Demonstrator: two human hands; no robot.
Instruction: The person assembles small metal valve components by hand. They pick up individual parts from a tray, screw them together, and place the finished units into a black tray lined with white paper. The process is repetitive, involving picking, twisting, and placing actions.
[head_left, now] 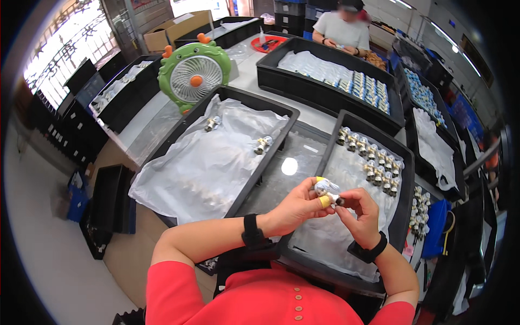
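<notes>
A small figurine with pale hair, a white body and a dark base is held between both hands above the right-hand tray. My left hand is closed around its head and upper body, with yellow covers on the thumb and a fingertip. The fingers of my right hand pinch the figurine's dark lower end. Beneath my hands, the black tray is lined with white plastic sheet. Several similar figurines stand in rows at its far end.
Left of it, another lined black tray holds figurines near its far side. A green fan stands behind. Farther back, a large tray holds blue-white pieces, with a person working beyond. More figurines lie at the right.
</notes>
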